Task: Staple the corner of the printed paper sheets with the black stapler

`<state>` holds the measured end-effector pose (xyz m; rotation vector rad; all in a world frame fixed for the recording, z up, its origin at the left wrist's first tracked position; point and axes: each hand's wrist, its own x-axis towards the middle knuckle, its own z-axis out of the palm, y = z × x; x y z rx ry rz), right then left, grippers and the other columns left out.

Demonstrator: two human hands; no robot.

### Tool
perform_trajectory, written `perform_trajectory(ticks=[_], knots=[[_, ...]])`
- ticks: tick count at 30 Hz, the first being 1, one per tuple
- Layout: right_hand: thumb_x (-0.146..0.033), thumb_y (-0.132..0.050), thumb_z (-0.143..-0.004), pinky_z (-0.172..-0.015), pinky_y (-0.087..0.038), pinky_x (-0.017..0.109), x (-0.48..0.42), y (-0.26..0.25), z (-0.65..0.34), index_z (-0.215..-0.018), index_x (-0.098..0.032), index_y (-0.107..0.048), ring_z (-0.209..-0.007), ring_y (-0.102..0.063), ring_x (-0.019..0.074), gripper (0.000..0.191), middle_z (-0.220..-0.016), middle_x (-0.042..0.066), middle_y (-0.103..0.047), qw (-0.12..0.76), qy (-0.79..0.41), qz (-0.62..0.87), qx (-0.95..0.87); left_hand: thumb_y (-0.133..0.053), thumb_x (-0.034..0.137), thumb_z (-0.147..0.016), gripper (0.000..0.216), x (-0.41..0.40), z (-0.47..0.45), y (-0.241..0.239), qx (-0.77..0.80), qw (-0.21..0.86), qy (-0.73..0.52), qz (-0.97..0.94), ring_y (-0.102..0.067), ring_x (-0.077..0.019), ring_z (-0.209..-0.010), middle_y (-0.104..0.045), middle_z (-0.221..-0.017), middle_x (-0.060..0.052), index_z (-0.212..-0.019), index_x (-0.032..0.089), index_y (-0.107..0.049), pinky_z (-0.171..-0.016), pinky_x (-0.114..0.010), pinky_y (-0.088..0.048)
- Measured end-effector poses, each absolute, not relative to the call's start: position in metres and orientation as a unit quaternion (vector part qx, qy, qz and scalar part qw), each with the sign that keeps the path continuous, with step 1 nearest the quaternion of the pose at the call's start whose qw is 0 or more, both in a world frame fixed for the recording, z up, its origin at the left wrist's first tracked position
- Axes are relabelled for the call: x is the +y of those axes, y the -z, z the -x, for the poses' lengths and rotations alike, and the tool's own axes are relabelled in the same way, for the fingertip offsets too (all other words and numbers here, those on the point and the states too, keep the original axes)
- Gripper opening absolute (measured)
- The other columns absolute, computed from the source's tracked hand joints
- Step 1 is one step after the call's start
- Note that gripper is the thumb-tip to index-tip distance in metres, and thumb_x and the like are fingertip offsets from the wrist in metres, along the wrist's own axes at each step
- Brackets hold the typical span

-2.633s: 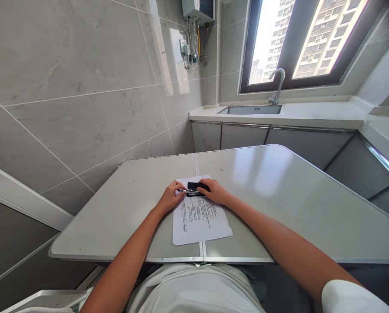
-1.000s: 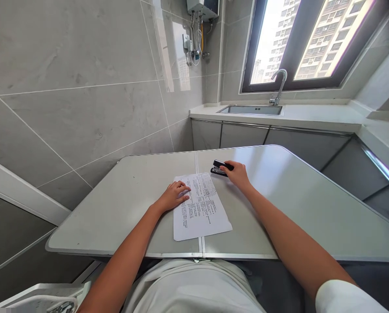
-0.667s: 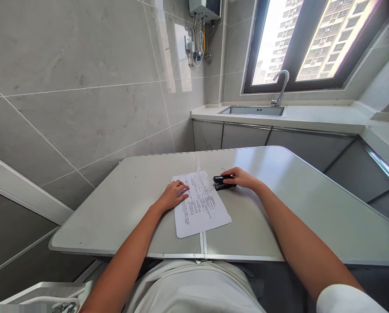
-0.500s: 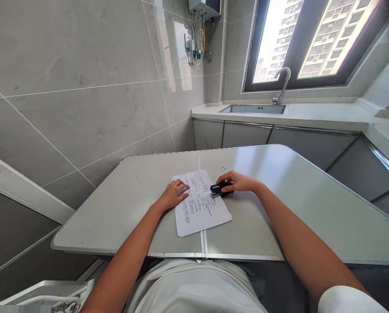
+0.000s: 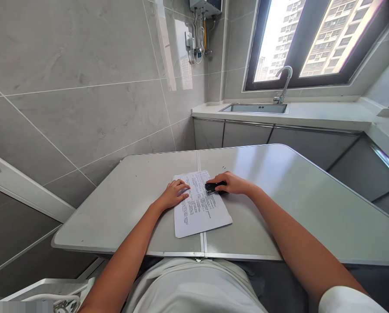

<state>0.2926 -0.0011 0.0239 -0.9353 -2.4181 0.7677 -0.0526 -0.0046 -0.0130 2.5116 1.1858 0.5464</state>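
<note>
A printed white paper sheet point(image 5: 199, 208) lies on the grey folding table point(image 5: 279, 200) in front of me. My left hand point(image 5: 173, 194) rests on the sheet's left edge with its fingers curled and pressed down on the paper. My right hand point(image 5: 231, 184) grips a black stapler point(image 5: 212, 188) at the sheet's upper right edge, its nose over the paper.
A tiled wall runs close along the table's left side. Behind the table stands a white counter with a steel sink point(image 5: 255, 108) and a tap point(image 5: 284, 80) under a window. A water heater with pipes point(image 5: 203, 26) hangs on the far wall.
My right hand has carried the stapler from the table beyond the sheet back down and left onto the sheet's upper right edge. My left hand has stayed on the paper.
</note>
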Motion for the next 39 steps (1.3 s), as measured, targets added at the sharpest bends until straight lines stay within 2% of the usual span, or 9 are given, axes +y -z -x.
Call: perform_trajectory(ticks=[8, 14, 21, 27, 33, 37, 39], knots=[[-0.027, -0.068, -0.09, -0.085, -0.049, 0.034, -0.005, -0.028, -0.287, -0.131, -0.035, -0.075, -0.096, -0.068, 0.0238, 0.042, -0.11, 0.003, -0.079, 0.192, -0.262, 0.333, -0.885, -0.063, 0.044, -0.097, 0.032, -0.005, 0.054, 0.013, 0.41, 0.157, -0.188, -0.879, -0.056, -0.0277, -0.12, -0.063, -0.128, -0.006, -0.126, 0.033, -0.071, -0.109, -0.048, -0.043], [-0.028, -0.067, -0.091, -0.085, -0.048, 0.034, -0.008, -0.032, -0.286, -0.133, -0.032, -0.073, -0.094, -0.066, 0.0231, 0.043, -0.11, 0.005, -0.078, 0.173, -0.257, 0.349, -0.884, -0.061, 0.046, -0.099, 0.034, -0.005, 0.053, 0.012, 0.412, 0.159, -0.173, -0.881, -0.054, -0.0281, -0.122, -0.062, -0.13, -0.007, -0.129, 0.032, -0.069, -0.111, -0.05, -0.041], [-0.03, -0.062, -0.095, -0.09, -0.048, 0.036, -0.009, -0.033, -0.287, -0.142, -0.031, -0.067, -0.098, -0.065, 0.0248, 0.047, -0.114, 0.007, -0.075, 0.139, -0.236, 0.351, -0.895, -0.06, 0.046, -0.099, 0.034, -0.005, 0.053, 0.011, 0.421, 0.159, -0.154, -0.88, -0.053, -0.0284, -0.125, -0.06, -0.133, -0.007, -0.13, 0.031, -0.068, -0.113, -0.051, -0.039], [-0.034, -0.058, -0.098, -0.1, -0.044, 0.04, -0.013, -0.03, -0.283, -0.157, -0.035, -0.048, -0.117, -0.06, 0.0293, 0.059, -0.124, 0.008, -0.07, 0.115, -0.241, 0.339, -0.902, -0.063, 0.043, -0.098, 0.033, -0.006, 0.052, 0.011, 0.42, 0.159, -0.16, -0.879, -0.054, -0.0286, -0.125, -0.061, -0.131, -0.007, -0.127, 0.03, -0.069, -0.113, -0.052, -0.039], [-0.035, -0.061, -0.097, -0.1, -0.044, 0.04, -0.013, -0.027, -0.277, -0.153, -0.034, -0.053, -0.12, -0.058, 0.0296, 0.056, -0.124, 0.007, -0.069, 0.108, -0.252, 0.356, -0.893, -0.064, 0.042, -0.097, 0.032, -0.006, 0.051, 0.011, 0.42, 0.158, -0.164, -0.879, -0.054, -0.0287, -0.123, -0.061, -0.128, -0.008, -0.127, 0.03, -0.07, -0.111, -0.051, -0.04], [-0.036, -0.061, -0.097, -0.098, -0.044, 0.039, -0.016, -0.029, -0.275, -0.155, -0.037, -0.05, -0.12, -0.057, 0.0304, 0.06, -0.118, 0.007, -0.069, 0.092, -0.235, 0.36, -0.898, -0.065, 0.041, -0.097, 0.032, -0.006, 0.05, 0.012, 0.42, 0.156, -0.163, -0.879, -0.055, -0.029, -0.124, -0.061, -0.128, -0.007, -0.126, 0.029, -0.07, -0.112, -0.051, -0.04], [-0.042, -0.06, -0.098, -0.098, -0.044, 0.04, -0.017, -0.031, -0.274, -0.157, -0.037, -0.047, -0.12, -0.057, 0.0308, 0.06, -0.116, 0.008, -0.069, 0.088, -0.231, 0.363, -0.898, -0.065, 0.041, -0.097, 0.032, -0.006, 0.051, 0.012, 0.415, 0.155, -0.168, -0.881, -0.055, -0.0288, -0.124, -0.061, -0.128, -0.008, -0.126, 0.029, -0.07, -0.112, -0.05, -0.04]])
